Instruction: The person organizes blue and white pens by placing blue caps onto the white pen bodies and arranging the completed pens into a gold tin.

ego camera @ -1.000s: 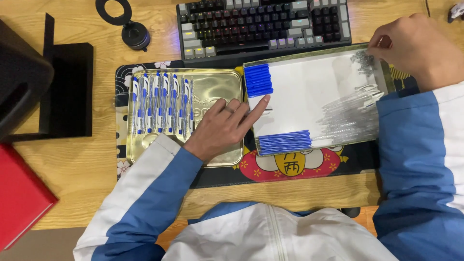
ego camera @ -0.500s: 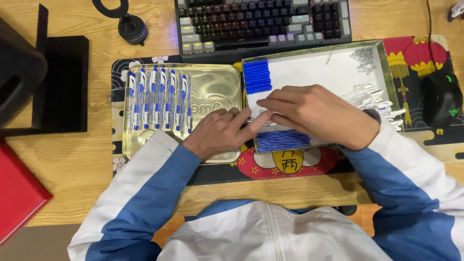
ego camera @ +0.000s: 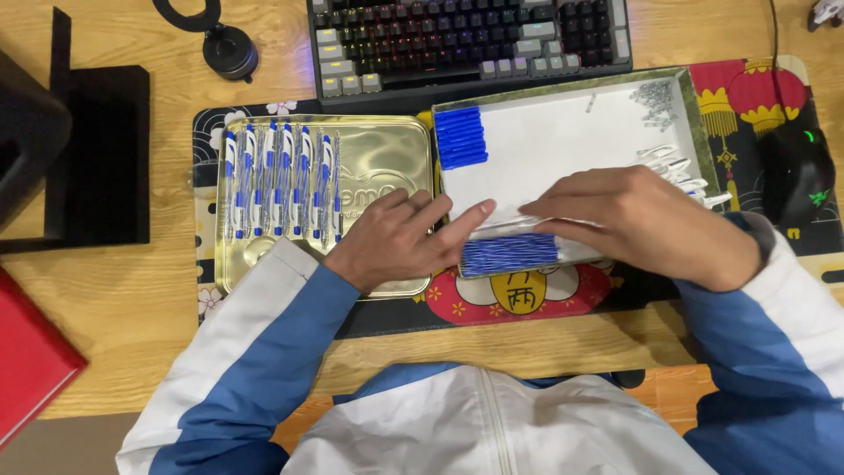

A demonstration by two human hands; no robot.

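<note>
A gold metal tray (ego camera: 387, 149) holds several blue-and-white pens (ego camera: 281, 180) in a row at its left. Right of it lies a white tray (ego camera: 563, 132) with a pile of blue parts (ego camera: 460, 138) at its top left. A second blue pile (ego camera: 510, 253) lies along its near edge, small metal parts (ego camera: 655, 92) sit at the top right, and white parts (ego camera: 681, 167) lie at the right. My left hand (ego camera: 396, 246) rests on the gold tray, fingers spread, index finger reaching onto the white tray. My right hand (ego camera: 637, 220) lies over the white tray, its fingertips on pale parts (ego camera: 505, 229) above the near blue pile. Whether it grips one is hidden.
A dark keyboard (ego camera: 466, 35) lies behind the trays and a black mouse (ego camera: 796, 167) at the right. There is a black stand (ego camera: 88, 158) at the left, a red flat thing (ego camera: 26, 361) at the near left and a round black object (ego camera: 229, 51) at the back. A patterned desk mat (ego camera: 527, 295) lies under the trays.
My right hand has come from the white tray's far right corner to its near middle, beside the left hand's fingertips. The left hand has stayed on the gold tray.
</note>
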